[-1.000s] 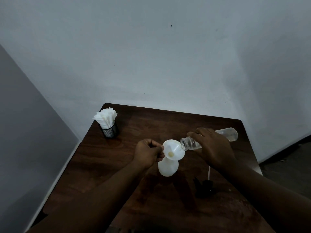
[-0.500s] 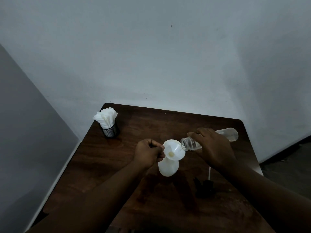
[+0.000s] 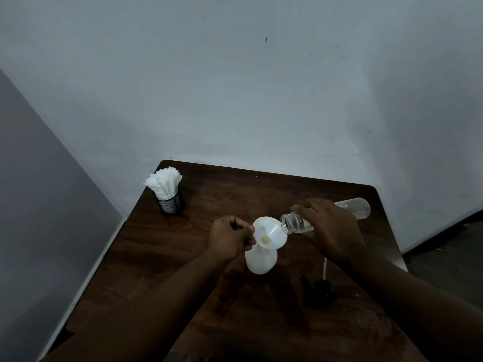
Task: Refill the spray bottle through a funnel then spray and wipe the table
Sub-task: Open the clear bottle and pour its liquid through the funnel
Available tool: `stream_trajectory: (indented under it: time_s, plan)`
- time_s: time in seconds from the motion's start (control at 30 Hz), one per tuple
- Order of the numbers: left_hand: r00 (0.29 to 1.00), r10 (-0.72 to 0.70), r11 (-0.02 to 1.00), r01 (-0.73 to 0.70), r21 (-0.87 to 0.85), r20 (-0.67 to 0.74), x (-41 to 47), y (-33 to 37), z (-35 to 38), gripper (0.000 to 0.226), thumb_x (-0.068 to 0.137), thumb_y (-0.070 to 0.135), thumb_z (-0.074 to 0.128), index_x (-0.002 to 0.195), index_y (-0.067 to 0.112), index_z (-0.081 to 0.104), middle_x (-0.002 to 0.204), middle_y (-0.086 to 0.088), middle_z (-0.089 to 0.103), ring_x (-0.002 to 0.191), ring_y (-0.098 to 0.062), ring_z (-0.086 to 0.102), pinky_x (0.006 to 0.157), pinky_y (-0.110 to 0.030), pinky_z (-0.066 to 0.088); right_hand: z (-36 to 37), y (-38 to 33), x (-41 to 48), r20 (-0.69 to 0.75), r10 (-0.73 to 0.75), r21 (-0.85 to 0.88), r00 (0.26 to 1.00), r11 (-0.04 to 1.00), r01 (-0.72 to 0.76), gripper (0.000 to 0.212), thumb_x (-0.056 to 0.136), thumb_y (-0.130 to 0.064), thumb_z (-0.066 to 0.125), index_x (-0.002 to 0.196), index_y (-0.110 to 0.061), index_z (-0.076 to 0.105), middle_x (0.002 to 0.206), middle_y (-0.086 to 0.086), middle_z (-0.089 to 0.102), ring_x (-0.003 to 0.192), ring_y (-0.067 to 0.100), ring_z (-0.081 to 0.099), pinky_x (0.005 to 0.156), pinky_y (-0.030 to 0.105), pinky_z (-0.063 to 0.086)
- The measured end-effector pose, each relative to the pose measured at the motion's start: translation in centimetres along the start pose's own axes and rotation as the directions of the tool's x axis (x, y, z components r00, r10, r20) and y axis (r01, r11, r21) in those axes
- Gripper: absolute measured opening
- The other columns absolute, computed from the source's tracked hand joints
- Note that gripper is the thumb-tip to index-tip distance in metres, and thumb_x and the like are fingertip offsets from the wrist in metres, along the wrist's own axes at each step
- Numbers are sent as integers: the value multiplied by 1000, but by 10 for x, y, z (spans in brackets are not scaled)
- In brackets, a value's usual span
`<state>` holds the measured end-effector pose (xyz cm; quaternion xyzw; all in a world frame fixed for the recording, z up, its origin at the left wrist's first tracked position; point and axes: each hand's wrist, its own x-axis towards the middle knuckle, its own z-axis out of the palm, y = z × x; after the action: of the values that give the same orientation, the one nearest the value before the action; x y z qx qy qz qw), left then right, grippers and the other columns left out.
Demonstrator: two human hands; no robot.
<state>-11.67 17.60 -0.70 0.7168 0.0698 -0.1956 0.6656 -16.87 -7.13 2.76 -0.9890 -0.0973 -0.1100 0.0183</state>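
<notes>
A white spray bottle body [image 3: 260, 259] stands on the dark wooden table [image 3: 198, 257] with a white funnel [image 3: 269, 232] seated in its neck. My left hand [image 3: 230, 237] pinches the funnel's left rim. My right hand [image 3: 332, 228] grips a clear plastic bottle [image 3: 355, 209], tipped nearly flat with its open mouth at the funnel's right rim. The black spray head [image 3: 317, 288] with its white dip tube lies on the table below my right wrist.
A black mesh cup stuffed with white paper napkins [image 3: 167, 190] stands at the table's far left corner. Pale walls close in behind the table and along its left side. Dark floor shows past the right edge.
</notes>
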Motion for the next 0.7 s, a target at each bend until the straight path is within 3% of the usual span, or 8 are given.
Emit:
stream_trajectory:
  time_s: [0.7]
  plan:
    - [1000, 10, 1000, -10, 17, 1, -5, 4, -1, 8, 90, 2, 71, 88, -4, 66, 72, -17, 73, 62, -22, 71, 58, -33, 61, -3, -2, 0, -8, -6, -7, 1000, 1000, 6, 43, 81, -35, 71, 123, -29, 64, 111, -4, 64, 101, 23, 62, 68, 36, 52]
